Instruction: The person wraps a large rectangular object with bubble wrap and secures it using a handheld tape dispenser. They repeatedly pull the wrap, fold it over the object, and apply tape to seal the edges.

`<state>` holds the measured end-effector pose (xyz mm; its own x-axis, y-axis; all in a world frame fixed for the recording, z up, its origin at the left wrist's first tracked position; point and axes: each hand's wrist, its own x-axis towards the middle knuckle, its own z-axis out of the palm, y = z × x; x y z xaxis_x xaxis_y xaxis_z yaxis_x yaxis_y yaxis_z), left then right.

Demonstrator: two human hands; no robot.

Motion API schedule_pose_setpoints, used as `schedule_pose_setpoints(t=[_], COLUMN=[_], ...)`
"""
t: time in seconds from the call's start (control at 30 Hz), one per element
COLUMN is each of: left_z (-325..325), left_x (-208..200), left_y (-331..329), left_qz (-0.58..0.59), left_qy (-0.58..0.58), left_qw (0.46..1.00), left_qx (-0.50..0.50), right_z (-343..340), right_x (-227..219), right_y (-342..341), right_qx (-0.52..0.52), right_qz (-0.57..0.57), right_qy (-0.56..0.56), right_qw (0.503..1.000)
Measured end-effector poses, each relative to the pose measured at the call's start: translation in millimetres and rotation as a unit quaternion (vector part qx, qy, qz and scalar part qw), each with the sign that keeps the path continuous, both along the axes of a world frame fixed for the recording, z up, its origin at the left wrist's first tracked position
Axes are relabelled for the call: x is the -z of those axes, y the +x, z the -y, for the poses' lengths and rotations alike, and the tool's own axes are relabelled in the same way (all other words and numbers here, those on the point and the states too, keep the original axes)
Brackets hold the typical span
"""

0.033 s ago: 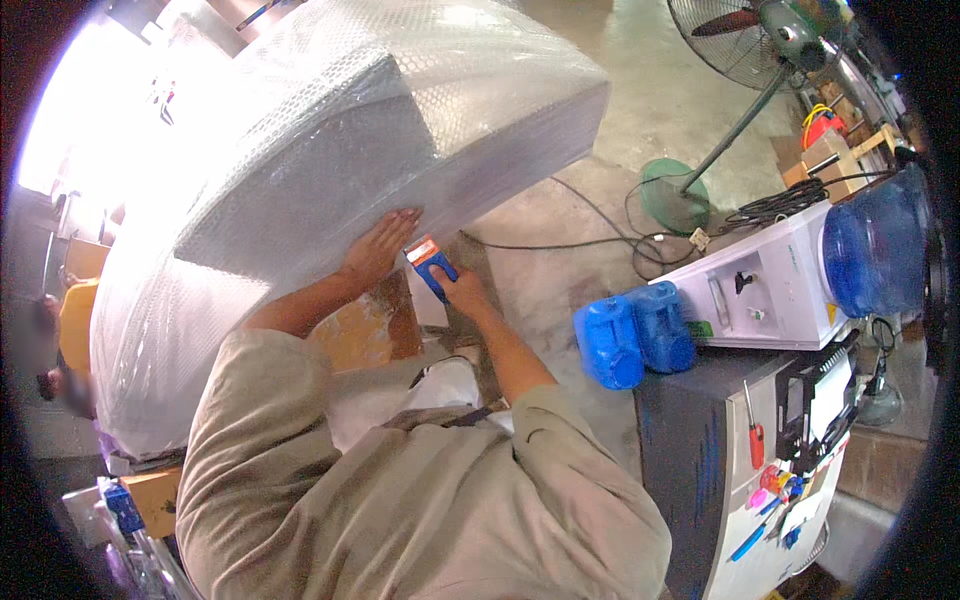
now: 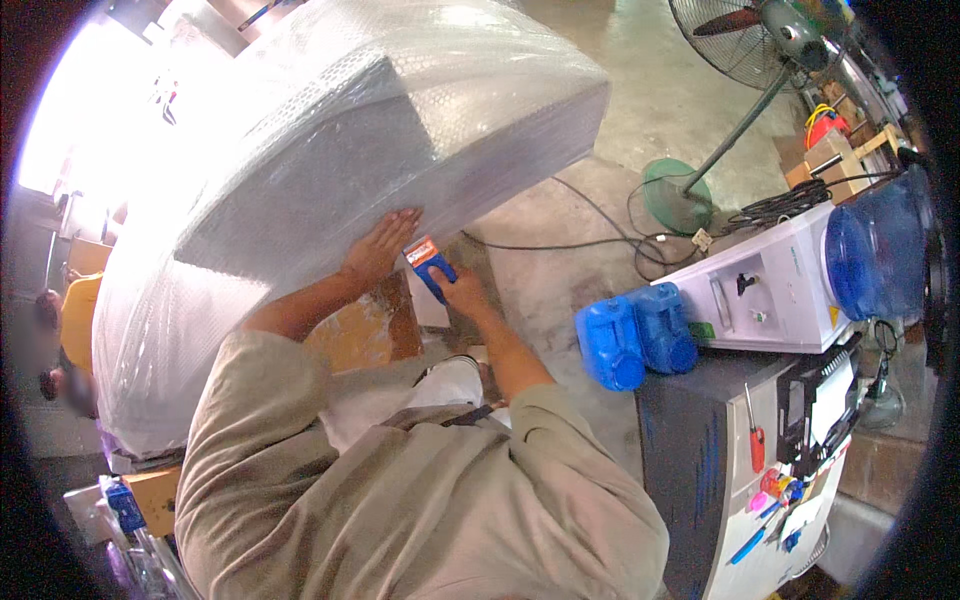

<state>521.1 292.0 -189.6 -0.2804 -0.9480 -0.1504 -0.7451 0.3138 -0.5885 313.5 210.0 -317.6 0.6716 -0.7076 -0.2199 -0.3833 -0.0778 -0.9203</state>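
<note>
Bubble-wrapped bundle [image 2: 330,170] is mid-taping, I judge: left hand [image 2: 378,248] lies flat, open against it, right hand [image 2: 458,292] clamped on tape dispenser [image 2: 428,264]; next, steady pressure along the wrap.

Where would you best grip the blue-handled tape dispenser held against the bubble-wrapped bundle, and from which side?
Probably by the blue handle of the tape dispenser, from below, as the right hand does: its orange head points up against the bubble-wrapped bundle.
</note>
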Motion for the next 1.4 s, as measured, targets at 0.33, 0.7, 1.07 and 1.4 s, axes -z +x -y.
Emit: schedule_pose_setpoints(t=[0.33, 0.7, 1.07, 1.4], left_z=[6.7, 3.7, -9.0, 112.3], left_x=[13.3, 11.1, 14.9, 20.3], left_y=[12.3, 37.5, 0.3, -187.9], left_qz=[0.161, -0.043, -0.100, -0.167], left_qy=[0.014, 0.103, 0.167, 0.174], left_qw=[0.982, 0.993, 0.959, 0.732], left_qx=[0.099, -0.028, -0.207, -0.637], right_z=[29.2, 64.2, 365.0, 624.8], right_x=[62.7, 102.3, -174.1, -317.6], right_y=[-4.6, -80.7, -253.6, -14.4], right_qx=[-0.076, 0.143, 0.025, -0.262], right_qz=[0.017, -0.014, 0.082, 0.305], right_qy=[0.134, 0.596, 0.277, 0.158], right_qw=[0.988, 0.790, 0.957, 0.902])
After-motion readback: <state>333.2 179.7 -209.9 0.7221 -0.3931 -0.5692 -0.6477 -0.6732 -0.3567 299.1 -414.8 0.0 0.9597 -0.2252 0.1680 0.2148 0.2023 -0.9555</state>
